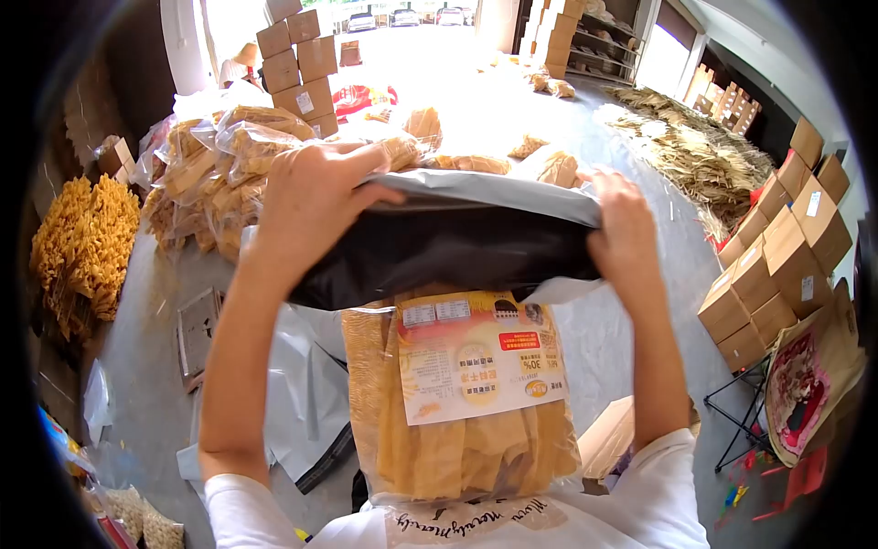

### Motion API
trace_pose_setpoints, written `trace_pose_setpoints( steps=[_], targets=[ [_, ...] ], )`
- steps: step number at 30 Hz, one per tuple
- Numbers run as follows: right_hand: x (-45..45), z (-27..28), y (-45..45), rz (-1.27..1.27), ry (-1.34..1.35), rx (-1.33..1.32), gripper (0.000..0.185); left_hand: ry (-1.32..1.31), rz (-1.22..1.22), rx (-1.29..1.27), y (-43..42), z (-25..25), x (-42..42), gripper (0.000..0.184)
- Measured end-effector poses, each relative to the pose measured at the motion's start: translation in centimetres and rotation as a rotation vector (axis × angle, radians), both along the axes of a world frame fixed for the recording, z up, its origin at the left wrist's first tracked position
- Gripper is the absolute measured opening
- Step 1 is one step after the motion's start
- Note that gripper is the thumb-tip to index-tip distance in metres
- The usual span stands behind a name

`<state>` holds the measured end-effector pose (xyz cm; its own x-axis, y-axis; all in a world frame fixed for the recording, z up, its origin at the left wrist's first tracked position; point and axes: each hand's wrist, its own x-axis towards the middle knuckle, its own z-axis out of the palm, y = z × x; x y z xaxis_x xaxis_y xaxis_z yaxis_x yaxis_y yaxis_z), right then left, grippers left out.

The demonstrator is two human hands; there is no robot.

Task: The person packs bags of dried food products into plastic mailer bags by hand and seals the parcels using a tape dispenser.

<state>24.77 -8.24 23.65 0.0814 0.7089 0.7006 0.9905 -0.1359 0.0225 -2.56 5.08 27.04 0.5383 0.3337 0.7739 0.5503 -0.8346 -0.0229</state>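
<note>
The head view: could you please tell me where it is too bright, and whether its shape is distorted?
Head view: glare bleaches the doorway and the floor just inside; in the head view, wide-angle distortion seems to tilt the boxes at right, and the corners go black; also in the head view, the package shows little blur.

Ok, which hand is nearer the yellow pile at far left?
Left: the left hand is right of the yellow pile; the right hand is farther right, across the dark bag.
</note>
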Motion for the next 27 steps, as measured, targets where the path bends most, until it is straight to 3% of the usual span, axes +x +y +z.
trace_pose_setpoints(
  steps=[3, 5, 7, 9, 10, 12, 13, 15, 17, 18, 19, 20, 21, 22, 23, 24, 25, 27],
  targets=[
    [0.6, 3.1, -2.1, -0.076, 0.112, -0.223, 0.036, 0.245, -0.112, -0.042, 2.2, -0.1, -1.9, 0.017],
    [2.9, 3.5, -1.8, -0.147, 0.164, -0.39, 0.029, 0.283, 0.145, 0.091, 3.8, -1.1, -2.8, 0.019],
    [5.4, 3.1, -1.1, 0.025, 0.355, -0.737, 0.02, 0.262, 0.251, 0.044, 5.9, -3.5, -3.9, 0.023],
    [8.1, 0.8, 0.4, 0.157, 0.378, -0.942, 0.017, 0.366, 0.272, -0.213, 7.7, -4.9, -5.1, 0.016],
    [8.8, 0.8, 0.7, 0.16, 0.38, -0.944, 0.017, 0.369, 0.274, -0.215, 8.4, -4.9, -4.9, 0.016],
    [9.8, 1.3, 1.7, -0.334, 0.712, -1.006, 0.017, 0.277, 0.386, -1.078, 10.2, -4.3, -4.0, 0.006],
    [10.8, 1.1, 2.4, -0.288, 0.647, -0.976, 0.02, 0.161, 0.215, -1.119, 11.6, -5.8, -4.0, 0.017],
    [14.8, -4.0, 4.2, -0.027, 0.253, -0.439, 0.025, -0.037, 0.038, -1.35, 13.6, -7.9, -3.1, 0.019],
    [15.2, -5.8, 5.6, -0.012, 1.084, -0.623, 0.025, -0.178, 0.057, -1.442, 15.6, -9.8, -1.9, 0.016],
    [15.3, -6.8, 5.9, 0.02, 1.303, -0.6, 0.028, -0.439, -0.096, -1.665, 17.0, -11.2, -1.6, 0.014],
    [15.9, -8.0, 6.4, 0.019, 1.299, -0.602, 0.028, -0.712, -0.26, -1.87, 18.5, -12.7, -1.3, 0.018],
    [16.6, -9.6, 7.1, 0.029, 1.381, -0.448, 0.029, -0.773, -0.418, -1.937, 20.1, -14.4, -1.2, 0.027],
    [17.3, -11.2, 7.8, 0.039, 1.457, -0.292, 0.031, -0.778, -0.417, -1.941, 19.7, -14.5, 0.0, 0.027],
    [17.7, -12.3, 8.4, 0.051, 1.527, -0.135, 0.033, -0.971, -0.462, -1.892, 18.8, -14.6, 1.9, 0.028],
    [18.2, -13.5, 9.0, 0.053, 1.527, -0.141, 0.033, -1.16, -0.503, -1.83, 18.3, -14.5, 3.0, 0.029],
    [18.4, -14.3, 9.4, 0.059, 1.361, 0.002, 0.032, -0.993, -0.763, -1.97, 23.3, -18.3, 1.8, 0.025],
    [18.7, -15.1, 9.9, 0.064, 1.189, 0.14, 0.03, -0.997, -0.762, -1.97, 23.3, -18.5, 2.2, 0.025],
    [19.9, -16.3, 10.5, 0.027, 1.103, 0.146, 0.025, -1.404, -0.688, -1.8, 22.6, -18.4, 4.5, 0.021]
  ],
)
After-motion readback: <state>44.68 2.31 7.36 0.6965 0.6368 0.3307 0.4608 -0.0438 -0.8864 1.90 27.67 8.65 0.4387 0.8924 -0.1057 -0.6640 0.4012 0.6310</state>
